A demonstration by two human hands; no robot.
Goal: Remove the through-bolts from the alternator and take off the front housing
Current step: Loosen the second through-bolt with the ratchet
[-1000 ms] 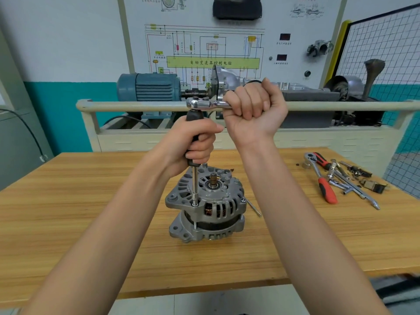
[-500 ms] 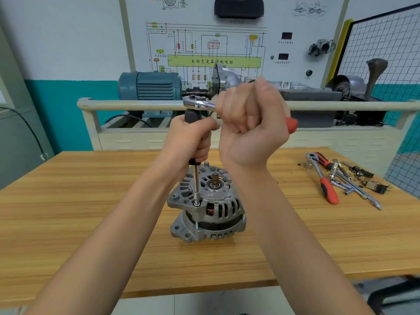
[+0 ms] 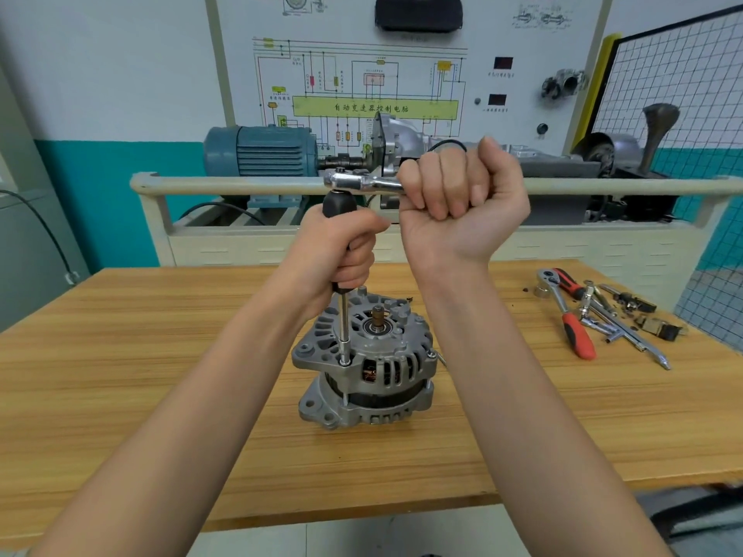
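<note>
A grey alternator (image 3: 364, 365) stands shaft-up on the wooden table (image 3: 120, 355). A long socket extension (image 3: 344, 327) stands upright on a through-bolt at the housing's left front. My left hand (image 3: 341, 251) grips the extension's black handle. A chrome ratchet (image 3: 354, 182) sits on top of that handle, and my right hand (image 3: 462, 203) is wrapped around the ratchet's handle, which the fist hides. Another through-bolt head (image 3: 431, 354) shows at the housing's right edge.
A second red-handled ratchet (image 3: 563, 311), sockets and small loose parts lie on the table at the right. Behind the table runs a beige rail (image 3: 241, 184) with a blue motor (image 3: 261, 150) and a training board. A wire mesh panel (image 3: 683, 74) stands at the far right.
My right hand swung the ratchet handle toward me and then back out to the right. My left hand stayed on the extension handle, and the alternator did not shift.
</note>
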